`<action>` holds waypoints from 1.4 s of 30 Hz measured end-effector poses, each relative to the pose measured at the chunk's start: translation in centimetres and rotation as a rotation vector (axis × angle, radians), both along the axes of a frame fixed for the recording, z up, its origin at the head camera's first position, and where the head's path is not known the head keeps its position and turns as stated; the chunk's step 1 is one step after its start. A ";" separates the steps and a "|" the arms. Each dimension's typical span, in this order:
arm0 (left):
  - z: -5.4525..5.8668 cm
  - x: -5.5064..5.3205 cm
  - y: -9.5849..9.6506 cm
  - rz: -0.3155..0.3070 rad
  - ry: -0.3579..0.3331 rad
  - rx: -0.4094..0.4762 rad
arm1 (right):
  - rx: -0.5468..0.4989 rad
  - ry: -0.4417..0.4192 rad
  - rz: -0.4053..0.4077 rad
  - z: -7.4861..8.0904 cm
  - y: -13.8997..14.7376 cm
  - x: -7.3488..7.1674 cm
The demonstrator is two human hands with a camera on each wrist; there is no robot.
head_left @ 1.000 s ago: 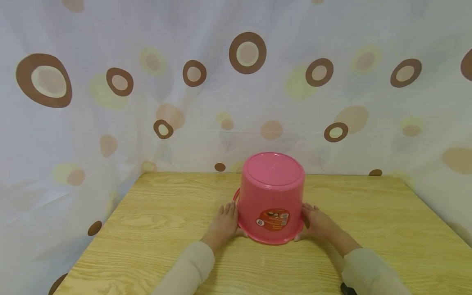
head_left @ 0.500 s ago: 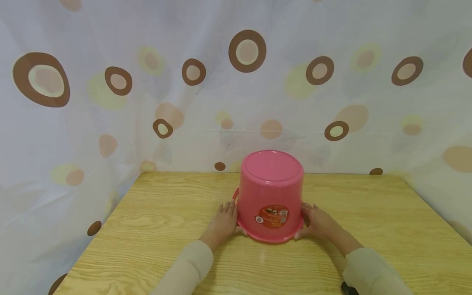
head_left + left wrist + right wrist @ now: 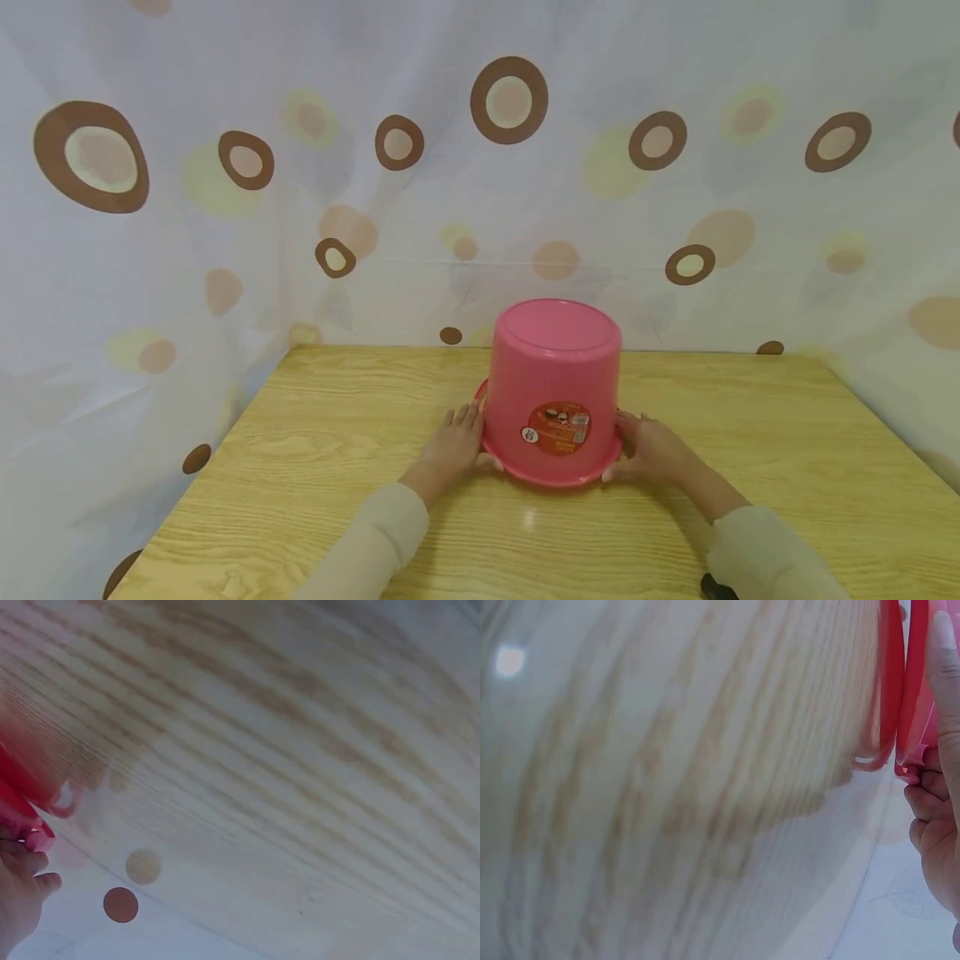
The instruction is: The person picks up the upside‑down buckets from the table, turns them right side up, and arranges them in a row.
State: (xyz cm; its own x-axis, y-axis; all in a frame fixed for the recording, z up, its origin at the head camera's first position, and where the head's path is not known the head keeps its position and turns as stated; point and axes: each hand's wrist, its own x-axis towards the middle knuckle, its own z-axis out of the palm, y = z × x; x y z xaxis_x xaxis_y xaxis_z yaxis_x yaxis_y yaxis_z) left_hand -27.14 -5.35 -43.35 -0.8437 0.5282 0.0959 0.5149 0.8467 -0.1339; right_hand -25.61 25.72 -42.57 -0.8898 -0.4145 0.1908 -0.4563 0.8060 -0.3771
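Observation:
A pink plastic bucket (image 3: pixel 557 375) stands upside down over the wooden table, its round base facing up and an orange label (image 3: pixel 560 428) on its near side. My left hand (image 3: pixel 452 446) grips the rim on the left, thumb at the front. On the opposite side my right hand (image 3: pixel 652 450) holds the rim in the same way. In the right wrist view, the red rim (image 3: pixel 917 697) sits close over its own reflection, with curled fingers (image 3: pixel 930 784) under its edge. The left wrist view catches fingers (image 3: pixel 26 862) at the rim too. The bucket's inside is hidden.
The wooden table (image 3: pixel 360 400) reaches back to a white curtain (image 3: pixel 420 200) with brown and beige circles, which also hangs along both sides. A small black object (image 3: pixel 717 588) lies by the right sleeve at the front edge of view.
The bucket has risen slightly and its near side has tipped up a little, the label now higher in view. Both hands keep their hold at the rim; the view shifts slightly.

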 end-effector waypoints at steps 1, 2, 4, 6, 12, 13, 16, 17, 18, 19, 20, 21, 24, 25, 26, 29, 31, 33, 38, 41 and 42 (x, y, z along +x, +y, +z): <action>0.1 0.0 -0.1 0.002 -0.009 0.012 | -0.001 0.001 0.000 0.1 0.0 0.1; 0.1 0.0 -0.1 0.004 -0.018 0.022 | 0.002 0.004 -0.001 0.2 -0.1 0.1; 0.2 0.0 -0.2 0.011 -0.039 0.038 | -0.006 -0.002 -0.010 0.4 -0.2 0.2; 0.3 0.2 -0.2 0.001 -0.042 0.055 | -0.032 -0.024 -0.033 0.7 -0.3 0.3; -0.1 0.8 -0.7 -0.066 -0.048 0.112 | -0.075 -0.089 -0.020 0.5 -0.6 0.8; -0.2 0.9 -0.8 -0.067 -0.053 0.113 | -0.078 -0.093 0.008 0.4 -0.6 0.8; -0.3 1.0 -0.9 -0.072 -0.043 0.122 | -0.094 -0.126 0.025 0.2 -0.7 1.0; -0.4 0.9 -0.9 -0.078 -0.031 0.121 | -0.088 -0.122 0.019 0.3 -0.7 1.0; -0.3 0.9 -0.9 -0.081 -0.024 0.123 | -0.084 -0.118 0.006 0.4 -0.7 1.0; -0.2 0.9 -0.9 -0.087 -0.018 0.135 | -0.076 -0.111 -0.003 0.5 -0.7 1.1; -0.2 0.8 -0.8 -0.091 -0.011 0.143 | -0.070 -0.110 -0.022 0.6 -0.6 1.1; -0.1 0.7 -0.8 -0.090 -0.014 0.155 | -0.059 -0.102 -0.030 0.7 -0.6 1.1; 0.2 0.6 -0.7 -0.086 -0.041 0.213 | -0.057 -0.082 -0.036 0.7 -0.5 1.1; 0.3 0.6 -0.6 -0.087 -0.052 0.232 | -0.061 -0.071 -0.037 0.6 -0.4 1.1; 0.3 0.6 -0.6 -0.085 -0.064 0.243 | -0.065 -0.054 -0.036 0.6 -0.4 1.1; 0.4 0.6 -0.5 -0.087 -0.095 0.290 | -0.077 -0.014 -0.047 0.5 -0.2 1.0; 0.4 0.7 -0.6 -0.081 -0.113 0.314 | -0.081 0.004 -0.046 0.7 -0.2 0.9; 0.4 0.7 -0.8 -0.086 -0.123 0.339 | -0.081 0.009 -0.052 0.8 -0.3 1.0; 0.5 0.9 -1.0 -0.101 -0.160 0.403 | -0.084 0.049 -0.044 0.9 -0.3 1.2; 0.7 0.8 -1.2 -0.091 -0.193 0.452 | -0.100 0.083 -0.035 0.9 -0.4 1.3; 0.8 0.8 -1.2 -0.083 -0.206 0.466 | -0.108 0.090 -0.034 0.9 -0.4 1.3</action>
State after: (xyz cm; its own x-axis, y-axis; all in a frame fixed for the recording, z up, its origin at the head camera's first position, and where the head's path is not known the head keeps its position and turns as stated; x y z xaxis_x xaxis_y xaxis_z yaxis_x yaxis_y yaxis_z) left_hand -26.32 -6.55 -42.58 -0.8267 0.5353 0.1733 0.5591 0.7472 0.3592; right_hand -24.31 25.33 -41.70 -0.8802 -0.3576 0.3122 -0.4656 0.7784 -0.4210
